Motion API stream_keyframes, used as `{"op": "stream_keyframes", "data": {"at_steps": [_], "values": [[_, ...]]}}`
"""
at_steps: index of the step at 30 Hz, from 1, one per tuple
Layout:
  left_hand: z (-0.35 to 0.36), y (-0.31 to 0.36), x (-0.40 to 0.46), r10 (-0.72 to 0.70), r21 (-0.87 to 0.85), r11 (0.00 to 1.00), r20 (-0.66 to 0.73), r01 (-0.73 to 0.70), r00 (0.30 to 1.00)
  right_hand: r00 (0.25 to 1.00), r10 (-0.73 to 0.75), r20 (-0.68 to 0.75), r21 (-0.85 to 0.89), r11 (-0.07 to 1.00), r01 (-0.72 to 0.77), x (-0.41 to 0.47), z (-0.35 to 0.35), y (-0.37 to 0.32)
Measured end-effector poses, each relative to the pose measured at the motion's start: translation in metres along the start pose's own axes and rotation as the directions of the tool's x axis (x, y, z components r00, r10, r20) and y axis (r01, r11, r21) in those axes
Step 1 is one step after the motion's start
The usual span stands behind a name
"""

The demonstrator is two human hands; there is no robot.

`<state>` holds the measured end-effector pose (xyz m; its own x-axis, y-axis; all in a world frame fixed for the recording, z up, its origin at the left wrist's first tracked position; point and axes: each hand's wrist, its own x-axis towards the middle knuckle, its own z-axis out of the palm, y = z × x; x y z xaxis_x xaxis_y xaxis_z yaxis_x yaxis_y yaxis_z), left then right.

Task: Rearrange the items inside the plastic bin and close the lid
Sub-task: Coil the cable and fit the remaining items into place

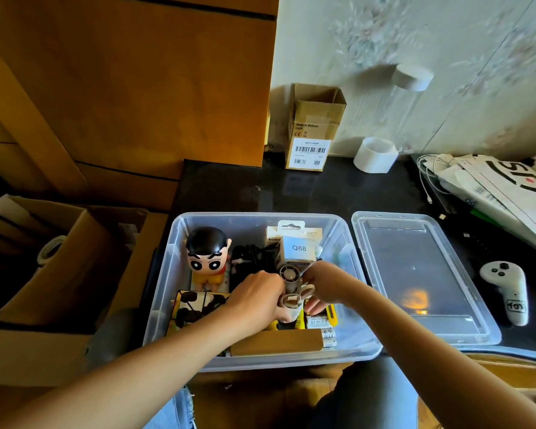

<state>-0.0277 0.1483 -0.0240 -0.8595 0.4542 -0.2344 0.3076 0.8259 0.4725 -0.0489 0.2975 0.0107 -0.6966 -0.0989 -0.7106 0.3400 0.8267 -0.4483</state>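
Floral wallpaper and wooden cabinet panels are seen behind a dark bench (229, 187). On the bench, a clear plastic bin (338, 233) is set at the near edge, uncovered, and its clear lid (483, 320) is laid flat just beside it on the right. Both hands are lowered inside the bin, close together near its middle. The left hand (257, 297) is curled around a pair of beige-handled scissors (294, 297); the right hand (324, 281) is closed on a small grey handheld fan (290, 274) that touches the scissors. Inside the bin, a black-haired cartoon figurine (207, 255) is stood at the left, a white box marked Q88 (299, 247) at the back, a brown cardboard piece (276, 342) at the near wall, and batteries (327, 334) at the near right.
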Motion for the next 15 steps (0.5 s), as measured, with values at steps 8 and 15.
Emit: {"op": "stream_keyframes", "data": {"at_steps": [8, 15], "values": [[-0.007, -0.007, -0.005, -0.004, 0.007, 1.0, 0.063, 0.004, 0.998, 1.0, 0.027, -0.013, 0.192, 0.981, -0.024, -0.018, -0.011, -0.002], [-0.049, -0.028, -0.033, 0.113, -0.081, 0.989, -0.09, -0.12, 0.99, 0.716, -0.381, -0.586, -0.342, 0.916, 0.207, -0.043, -0.001, 0.006]]}}
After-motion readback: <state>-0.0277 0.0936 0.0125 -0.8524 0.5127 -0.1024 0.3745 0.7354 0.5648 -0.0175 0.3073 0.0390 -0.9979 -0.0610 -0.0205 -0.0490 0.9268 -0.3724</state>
